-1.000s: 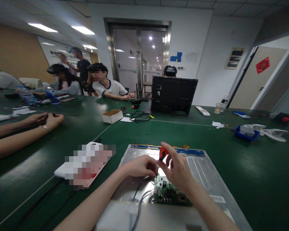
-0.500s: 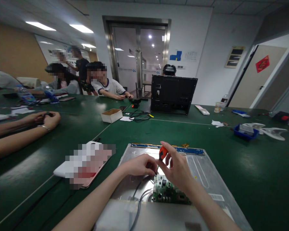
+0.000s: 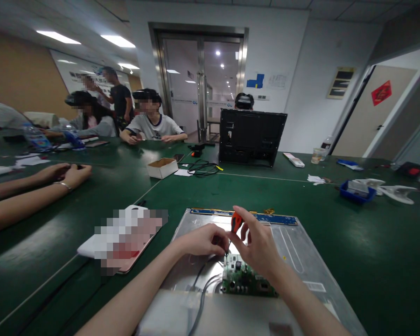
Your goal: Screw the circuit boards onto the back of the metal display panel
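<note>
My right hand (image 3: pixel 257 242) grips the orange and black handle of a screwdriver (image 3: pixel 235 222), held upright with its tip down at the upper left corner of a green circuit board (image 3: pixel 247 280). My left hand (image 3: pixel 205 240) is closed in a pinch beside the screwdriver's shaft, close to that corner; what lies between its fingertips is hidden. The board rests on a flat silver metal panel (image 3: pixel 318 261). Grey and black cables (image 3: pixel 203 296) run from the board's left side towards me. Along the panel's far edge lies a narrow blue circuit strip (image 3: pixel 283 220).
Two phones, one white (image 3: pixel 91 247), lie left of the panel. Another person's hands (image 3: pixel 75 175) rest at the far left. A small white box (image 3: pixel 162 169), coiled black cable (image 3: pixel 205 168) and an upright black monitor (image 3: pixel 254 137) stand ahead. A blue tray (image 3: pixel 357 192) sits right.
The screwdriver's handle has turned a little in my right hand; both hands otherwise hold their place. Across the table, a seated person has straightened and drawn their hands back leftward.
</note>
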`<state>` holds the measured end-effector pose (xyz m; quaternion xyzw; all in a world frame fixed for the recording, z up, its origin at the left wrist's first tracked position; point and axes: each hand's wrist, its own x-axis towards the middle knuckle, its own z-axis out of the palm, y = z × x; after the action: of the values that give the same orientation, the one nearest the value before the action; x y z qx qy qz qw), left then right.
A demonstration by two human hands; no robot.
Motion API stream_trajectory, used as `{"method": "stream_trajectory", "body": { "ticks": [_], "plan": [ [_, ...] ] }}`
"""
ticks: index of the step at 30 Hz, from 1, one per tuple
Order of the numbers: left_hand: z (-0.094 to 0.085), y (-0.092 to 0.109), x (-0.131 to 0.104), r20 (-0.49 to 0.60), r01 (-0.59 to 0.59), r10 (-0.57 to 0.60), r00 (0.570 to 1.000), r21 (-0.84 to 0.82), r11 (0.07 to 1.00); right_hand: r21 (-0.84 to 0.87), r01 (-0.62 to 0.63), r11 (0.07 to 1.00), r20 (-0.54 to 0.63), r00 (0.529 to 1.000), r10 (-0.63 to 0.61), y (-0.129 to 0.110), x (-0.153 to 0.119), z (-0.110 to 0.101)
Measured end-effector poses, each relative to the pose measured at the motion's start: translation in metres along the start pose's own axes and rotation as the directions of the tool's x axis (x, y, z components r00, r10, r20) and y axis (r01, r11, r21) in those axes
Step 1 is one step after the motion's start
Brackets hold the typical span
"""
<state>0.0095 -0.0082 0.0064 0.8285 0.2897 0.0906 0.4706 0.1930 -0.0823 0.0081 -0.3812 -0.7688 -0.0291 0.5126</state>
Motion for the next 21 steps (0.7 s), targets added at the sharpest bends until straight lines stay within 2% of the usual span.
{"method": "stream_trajectory", "body": {
  "ticks": [6, 13, 18, 21],
  "plan": [
    [0.0015, -0.0022, 0.0, 0.007, 0.007, -0.007, 1.0, -0.016, 1.0, 0.059, -0.017, 0.998, 0.039, 0.999, 0.015, -0.0021, -0.0001, -0.0012],
    [0.0006, 0.0002, 0.0, -0.002, -0.006, 0.006, 1.0, -0.022, 1.0, 0.024, -0.017, 1.0, -0.021, 1.0, 0.018, -0.0019, 0.0003, 0.0002],
    [0.0004, -0.0005, -0.0001, 0.008, -0.002, 0.002, 1.0, -0.025, 1.0, 0.065, -0.003, 0.998, 0.032, 0.999, 0.001, -0.0038, 0.0007, -0.0024],
    [0.0005, -0.0003, -0.0001, 0.018, 0.004, -0.004, 1.0, -0.034, 0.999, 0.069, -0.009, 0.998, 0.023, 1.0, 0.008, -0.0026, 0.0002, -0.0013]
  ]
}}
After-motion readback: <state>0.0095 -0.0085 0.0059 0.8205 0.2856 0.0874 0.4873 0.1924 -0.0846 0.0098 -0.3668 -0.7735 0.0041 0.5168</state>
